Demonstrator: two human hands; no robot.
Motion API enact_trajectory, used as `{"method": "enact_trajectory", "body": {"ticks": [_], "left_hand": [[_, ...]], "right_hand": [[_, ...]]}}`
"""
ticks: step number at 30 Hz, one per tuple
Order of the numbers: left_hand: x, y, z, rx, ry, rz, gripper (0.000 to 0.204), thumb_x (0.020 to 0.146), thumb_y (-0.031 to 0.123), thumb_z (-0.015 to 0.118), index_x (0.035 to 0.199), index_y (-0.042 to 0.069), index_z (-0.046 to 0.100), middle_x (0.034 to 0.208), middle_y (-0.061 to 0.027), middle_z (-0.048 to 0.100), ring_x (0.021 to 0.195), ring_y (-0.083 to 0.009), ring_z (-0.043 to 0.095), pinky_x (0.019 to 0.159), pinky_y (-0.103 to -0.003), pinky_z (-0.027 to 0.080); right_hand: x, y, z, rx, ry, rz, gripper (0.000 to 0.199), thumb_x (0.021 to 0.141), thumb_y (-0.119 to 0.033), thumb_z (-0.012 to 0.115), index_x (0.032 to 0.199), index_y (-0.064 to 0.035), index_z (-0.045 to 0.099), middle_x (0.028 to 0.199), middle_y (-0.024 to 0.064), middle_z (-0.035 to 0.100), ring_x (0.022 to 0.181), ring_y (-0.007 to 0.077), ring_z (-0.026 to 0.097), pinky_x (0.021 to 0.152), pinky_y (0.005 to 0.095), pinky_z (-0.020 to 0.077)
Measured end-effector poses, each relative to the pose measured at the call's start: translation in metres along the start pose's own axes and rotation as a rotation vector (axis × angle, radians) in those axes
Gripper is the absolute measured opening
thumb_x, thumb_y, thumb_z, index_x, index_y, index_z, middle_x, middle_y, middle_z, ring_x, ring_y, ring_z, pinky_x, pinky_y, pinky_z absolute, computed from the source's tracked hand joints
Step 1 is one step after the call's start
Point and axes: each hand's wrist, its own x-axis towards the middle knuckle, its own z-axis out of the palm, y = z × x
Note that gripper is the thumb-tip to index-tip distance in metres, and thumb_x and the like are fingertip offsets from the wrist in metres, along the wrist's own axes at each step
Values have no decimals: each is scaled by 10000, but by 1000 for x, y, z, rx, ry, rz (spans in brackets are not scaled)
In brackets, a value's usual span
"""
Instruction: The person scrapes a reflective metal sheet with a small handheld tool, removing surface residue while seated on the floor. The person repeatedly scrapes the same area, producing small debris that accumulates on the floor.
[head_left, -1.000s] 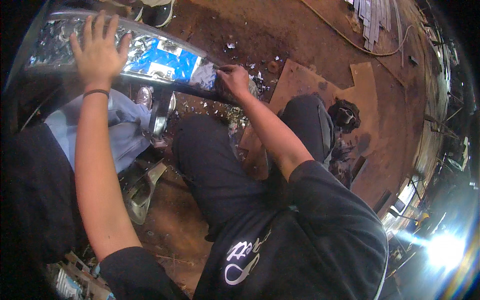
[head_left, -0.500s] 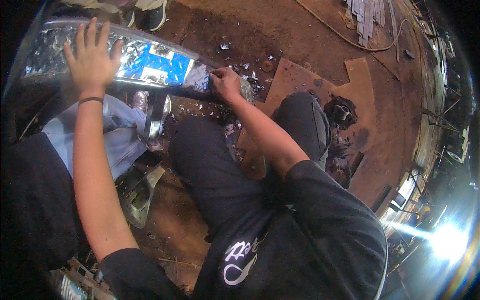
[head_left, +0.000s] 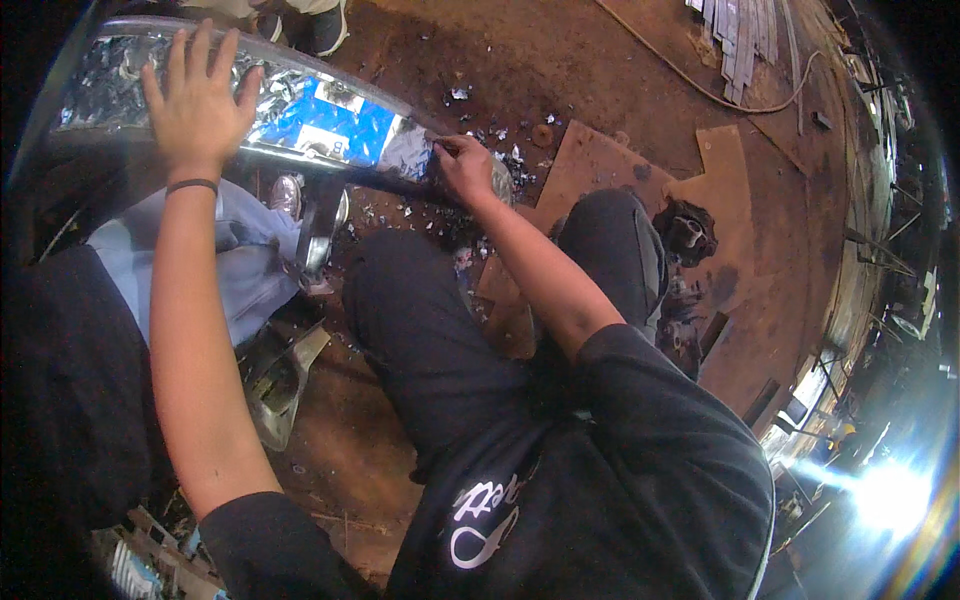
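Note:
A long, shiny metal panel [head_left: 270,160], curved like a vehicle bumper, stretches across the upper left. Its face carries crinkled silvery film and a blue sticker [head_left: 372,128] with white patches. My left hand [head_left: 203,105] lies flat on the silvery part, fingers spread, holding nothing. At the panel's right end my right hand [head_left: 465,168] is closed in a pinch beside a grey, scuffed patch [head_left: 406,150]. Whatever sits between those fingertips is too small to make out. A metal bracket [head_left: 322,225] stands below the panel, near my left knee.
Silvery scraps [head_left: 515,158] litter the brown floor beyond my right hand. A flat rusty sheet [head_left: 590,165] and a dark, greasy part [head_left: 686,232] lie to the right. Farther off are a hose [head_left: 690,80] and metal strips [head_left: 738,50]. Another person's shoe [head_left: 328,25] shows behind the panel.
The whole view has shifted slightly, so panel and hands appear a little farther right. My left hand stays spread on the panel; my right hand remains pinched at its end.

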Motion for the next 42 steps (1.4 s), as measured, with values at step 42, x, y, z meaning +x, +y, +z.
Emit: {"method": "enact_trajectory", "body": {"ticks": [42], "left_hand": [[0,5,3,-12,-4,-11,556,992,560,519,1472,280,555,1593,6,443,1501,-245,352,1210,-608,228]], "right_hand": [[23,12,-20,-319,-212,-249,275,916,-292,713,1058,-65,771,1024,203,687,977,413,671,835,490,550]]}}
